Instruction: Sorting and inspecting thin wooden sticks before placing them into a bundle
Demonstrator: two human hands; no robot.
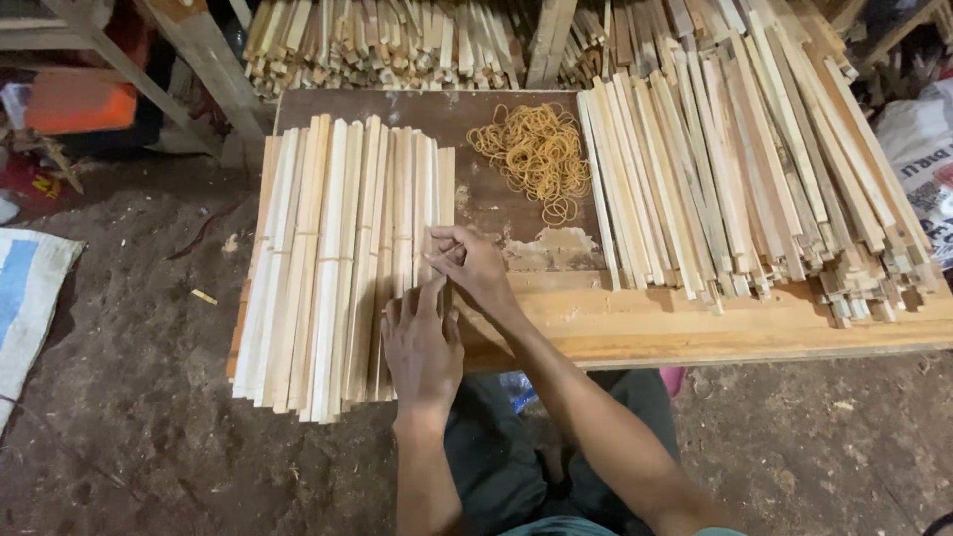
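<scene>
Left hand (422, 342) lying flat, fingers spread, on pale banded wooden slats (342, 263). Right hand (475, 266) pinching the bundle edge, possibly a rubber band; too small to tell.

A heap of tan rubber bands (536, 151) lies on the brown tabletop (437, 114) just beyond the fingers. A loose pile of wooden slats (745, 179) spreads to their right. An orange box (79, 99) sits far left, above a blue-and-white sack (25, 298).

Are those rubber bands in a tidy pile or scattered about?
Heaped loosely: the rubber bands lie tangled in one mound on the board, a few straggling at its lower edge.
</scene>
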